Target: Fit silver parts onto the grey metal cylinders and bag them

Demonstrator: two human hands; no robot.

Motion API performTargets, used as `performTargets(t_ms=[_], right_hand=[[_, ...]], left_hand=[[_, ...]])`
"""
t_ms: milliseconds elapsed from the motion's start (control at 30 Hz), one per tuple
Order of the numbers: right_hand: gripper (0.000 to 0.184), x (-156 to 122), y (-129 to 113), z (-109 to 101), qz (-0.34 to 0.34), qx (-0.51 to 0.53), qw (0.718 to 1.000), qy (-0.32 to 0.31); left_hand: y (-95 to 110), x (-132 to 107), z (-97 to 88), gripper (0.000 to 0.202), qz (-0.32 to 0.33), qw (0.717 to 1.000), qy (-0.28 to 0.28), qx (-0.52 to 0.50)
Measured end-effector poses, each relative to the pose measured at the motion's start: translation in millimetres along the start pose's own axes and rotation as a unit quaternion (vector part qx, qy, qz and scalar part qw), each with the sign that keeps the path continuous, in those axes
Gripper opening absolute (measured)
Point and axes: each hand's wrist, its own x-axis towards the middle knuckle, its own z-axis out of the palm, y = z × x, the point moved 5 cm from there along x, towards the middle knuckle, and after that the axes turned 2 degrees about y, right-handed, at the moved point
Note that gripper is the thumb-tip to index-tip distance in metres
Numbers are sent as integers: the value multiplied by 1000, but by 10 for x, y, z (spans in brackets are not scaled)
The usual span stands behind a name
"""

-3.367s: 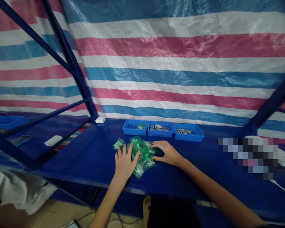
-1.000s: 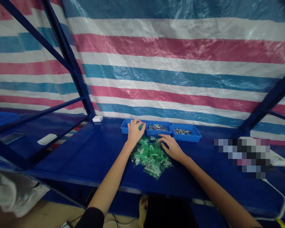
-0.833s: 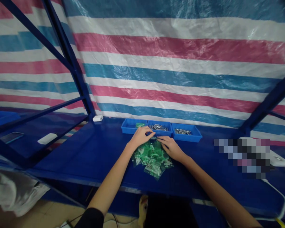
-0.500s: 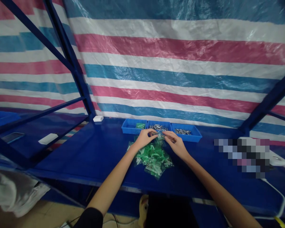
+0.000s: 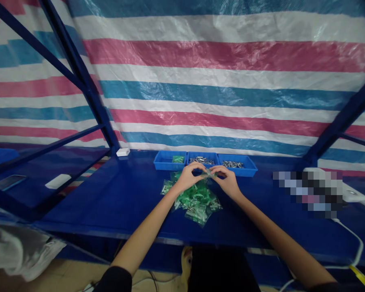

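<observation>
Between my two hands is a small clear plastic bag (image 5: 208,173), held just above a pile. My left hand (image 5: 190,177) pinches its left side with thumb and fingertips. On the other side, the thumb and fingers of my right hand (image 5: 228,181) close on it too. What lies inside the bag is too small to make out. Below and in front of my hands is a heap of small clear bags (image 5: 196,202) with green and silvery pieces in them.
Behind the hands stand three blue trays: a left tray (image 5: 162,165) with green pieces, a middle tray (image 5: 216,156) and a right tray (image 5: 247,172) with metal parts. A white box (image 5: 123,152) sits by the frame post. A white device (image 5: 353,194) with a cable lies right.
My hands have come closer together at the bag, the right one shifting slightly left. The camera view has tilted and shifted a little.
</observation>
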Motion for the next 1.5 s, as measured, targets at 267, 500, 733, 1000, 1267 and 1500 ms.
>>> performTargets(t_ms=[267,500,733,1000,1267,1500], right_hand=[[46,-41,11,74,78,5,997,-18],[40,-51,-11,83,86,6,995,-56],[39,-31,-12,53,81,4,995,-58],[20,-46,79,50,-45,-212,968,-127],[34,-98,159,108,-102,-292,929,-205],[38,-64,192,77,-79,-281,932,-216]], left_hand=[[-204,52,-511,19,-73,973,217,34],[-584,-48,-991,24,-142,904,369,160],[-580,-25,-833,30,-170,896,282,298],[-433,-20,-704,28,-128,869,201,433],[-478,-42,-701,32,-156,861,173,452],[-206,-39,-731,23,-101,891,239,372]])
